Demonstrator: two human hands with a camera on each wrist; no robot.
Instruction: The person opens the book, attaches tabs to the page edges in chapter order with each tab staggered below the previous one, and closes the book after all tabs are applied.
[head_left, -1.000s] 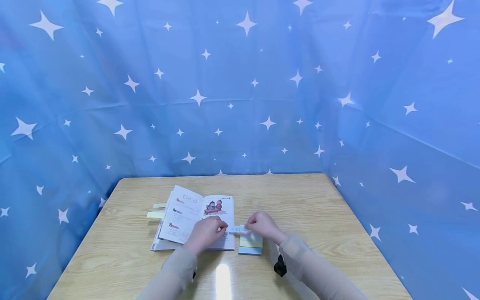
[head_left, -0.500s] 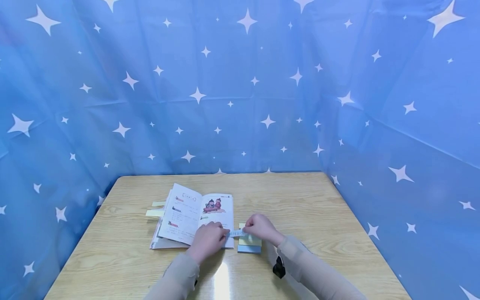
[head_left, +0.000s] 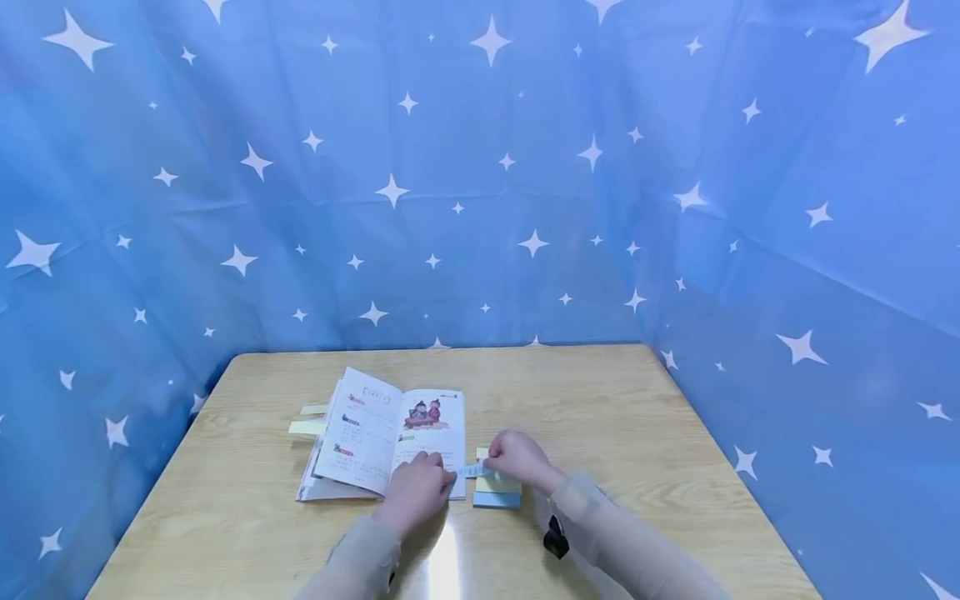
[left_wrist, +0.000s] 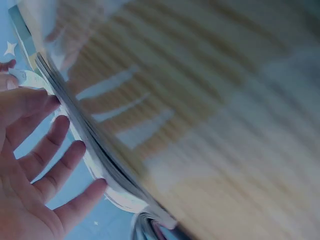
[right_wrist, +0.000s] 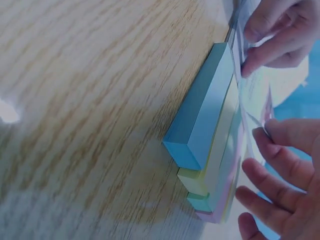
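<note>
An open book (head_left: 356, 442) with printed text and a coloured picture lies on the table. My left hand (head_left: 417, 493) rests on the lower part of its right page, fingertips near the outer edge; the left wrist view shows these fingers spread. A narrow light-blue paper strip (head_left: 471, 471) with writing reaches from that page edge to my right hand (head_left: 517, 460). Thumb and index finger of the right hand pinch its far end, above a stepped block of sticky notes (right_wrist: 200, 120) in blue, yellow, green and pink. Right-hand fingers cover the strip's right end.
Pale yellow paper tabs (head_left: 307, 427) stick out from the book's left side. The wooden table (head_left: 600, 400) reaches back to a blue curtain (head_left: 450, 167) with white stars. A black object (head_left: 556, 538) sits at the right cuff.
The left hand has shifted slightly down over the page, its fingers more extended onto it. The right hand keeps its pinch on the strip, slightly lower in view.
</note>
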